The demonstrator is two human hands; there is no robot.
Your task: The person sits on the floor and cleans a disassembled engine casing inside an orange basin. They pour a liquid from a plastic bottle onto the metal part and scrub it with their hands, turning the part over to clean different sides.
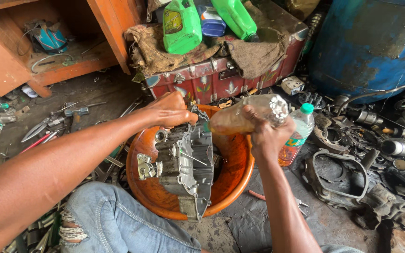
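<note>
A knee in torn blue jeans (118, 220) sits closest to the camera, just below the left forearm. Past it, the left hand (170, 111) is clamped with curled fingers on the top edge of a grey metal engine casing (188, 164), which stands tilted inside an orange plastic basin (233, 161) on the floor. The casing hangs directly under that hand and reaches down to the basin's near rim.

To the right of the left hand, the right hand (266, 133) is closed around a crumpled clear plastic bottle (249, 115) holding brownish liquid. The bottle lies nearly level, its neck end pointing toward the left hand and over the casing's upper part.

Just right of the right hand stands a green-capped bottle (298, 133) on the floor. Further right lies a dark engine cover (338, 180) among oily parts. Beyond both hands a red metal trunk (221, 77) carries green jugs (181, 26) on sacking, with a blue drum (369, 44) to its right. Left of the left hand, loose tools (48, 126) are scattered on the floor
</note>
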